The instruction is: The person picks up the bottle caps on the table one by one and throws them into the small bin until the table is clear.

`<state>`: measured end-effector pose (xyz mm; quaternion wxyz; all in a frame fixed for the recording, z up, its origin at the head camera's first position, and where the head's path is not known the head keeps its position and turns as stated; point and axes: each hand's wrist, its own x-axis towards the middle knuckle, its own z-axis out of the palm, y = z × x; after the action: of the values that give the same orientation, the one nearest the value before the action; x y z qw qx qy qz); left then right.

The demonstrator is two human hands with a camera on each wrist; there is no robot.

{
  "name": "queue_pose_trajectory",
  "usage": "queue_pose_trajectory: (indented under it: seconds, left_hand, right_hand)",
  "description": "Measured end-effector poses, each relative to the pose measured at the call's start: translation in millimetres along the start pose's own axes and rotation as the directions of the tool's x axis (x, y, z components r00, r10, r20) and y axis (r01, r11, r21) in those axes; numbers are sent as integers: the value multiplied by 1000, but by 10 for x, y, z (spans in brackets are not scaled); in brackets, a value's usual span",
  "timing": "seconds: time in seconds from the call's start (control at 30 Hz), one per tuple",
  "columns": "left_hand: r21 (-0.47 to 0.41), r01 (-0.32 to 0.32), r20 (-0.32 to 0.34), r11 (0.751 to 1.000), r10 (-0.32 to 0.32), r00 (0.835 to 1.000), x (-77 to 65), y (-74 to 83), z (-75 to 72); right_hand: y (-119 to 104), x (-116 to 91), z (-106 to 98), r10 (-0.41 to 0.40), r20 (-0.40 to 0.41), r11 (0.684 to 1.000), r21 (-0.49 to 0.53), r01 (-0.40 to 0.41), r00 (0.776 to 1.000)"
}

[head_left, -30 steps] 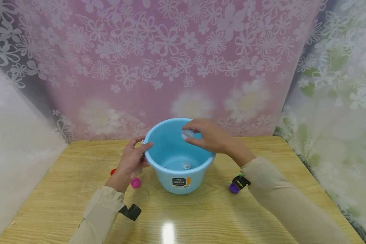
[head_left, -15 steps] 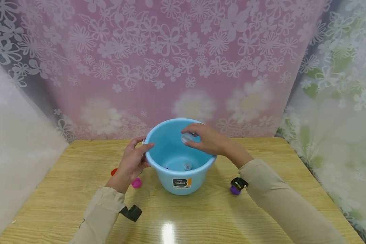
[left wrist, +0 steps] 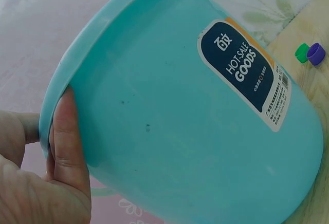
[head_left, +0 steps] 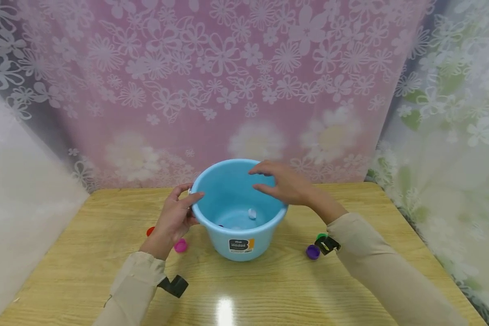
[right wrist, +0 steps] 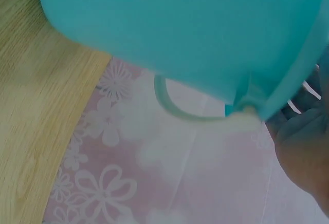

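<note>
With our left hand [head_left: 175, 217] clamped on the bucket rim [head_left: 239, 231] and our right hand [head_left: 285, 183] empty, fingers apart, we'd imo do any release low, less bounce.

A white-edged sticker label with a navy panel and an orange corner [left wrist: 237, 69] on the light-blue round plastic bucket [left wrist: 169, 147] reads "HOT-SALE GOODS" in white capitals. Above stand larger white Chinese-style characters, not surely legible; below runs a tiny line. The label's white strip [left wrist: 279, 103] bears a barcode and print too small to read.
</note>
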<state>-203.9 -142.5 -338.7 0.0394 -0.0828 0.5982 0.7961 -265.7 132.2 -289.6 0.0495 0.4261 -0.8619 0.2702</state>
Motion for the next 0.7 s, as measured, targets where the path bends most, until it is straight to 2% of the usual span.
queue_pose_trajectory:
  seconds: [0.2,0.3,0.47,0.7]
  left_hand:
    - [-3,0,0,1000,0,1000,-5,-11,9]
    - [-1,0,0,1000,0,1000,-11,-8,2]
    - [10,-11,-2,1000,11,1000,-17,-5,14]
    - [6,-15,-9,1000,15,1000,-16,-7,20]
  right_hand:
    - [66,-121,-121,54,-50,998,22,-53,997]
    - [116,-184,-179,43,-98,999,38,-39,994]
    - [275,-371,-294,36,-190,999,-13,-39,981]
    - [572,-819,-457,139,-162,986,-73,-153,977]
